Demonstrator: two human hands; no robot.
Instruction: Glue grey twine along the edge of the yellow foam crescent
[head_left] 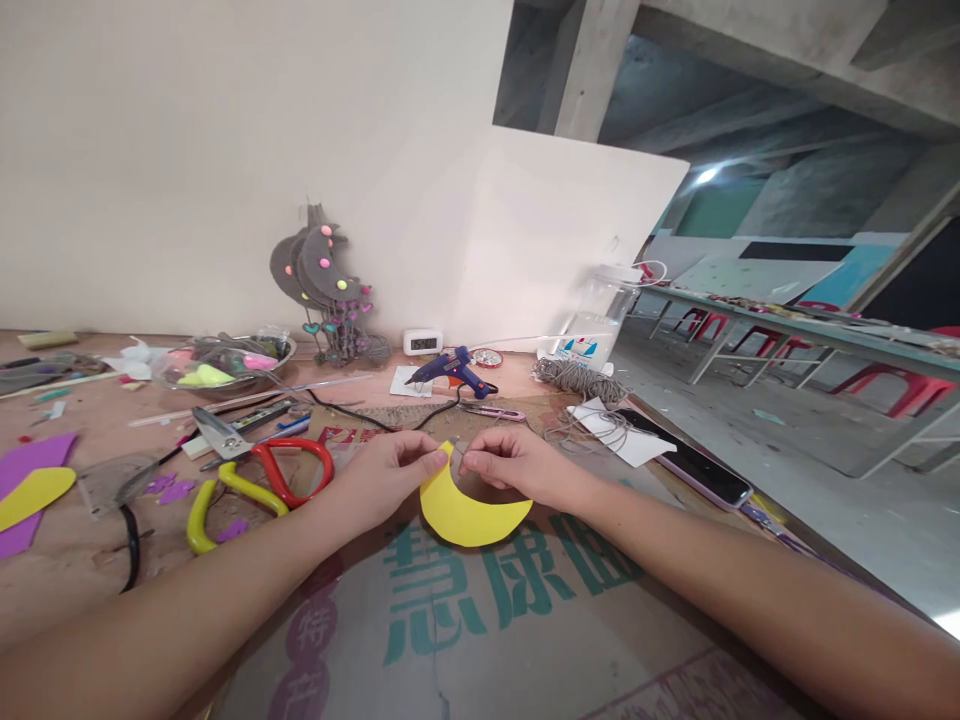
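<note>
A yellow crescent moon cutout is held just over the printed cardboard sheet, its hollow side facing away from me. My left hand pinches the cutout's upper left tip between thumb and fingers. Close beside that tip, my right hand has its thumb and index finger pressed together on a thin grey string. The string's end near the tip is too small to make out clearly. Beyond my hands lies a blue hot glue gun on a white paper square.
Scissors with red and yellow handles lie left. Purple foam and a bowl of pompoms are further left. Grey moon ornaments lean on the wall by a clock. Grey yarn, a bottle and a phone stand right.
</note>
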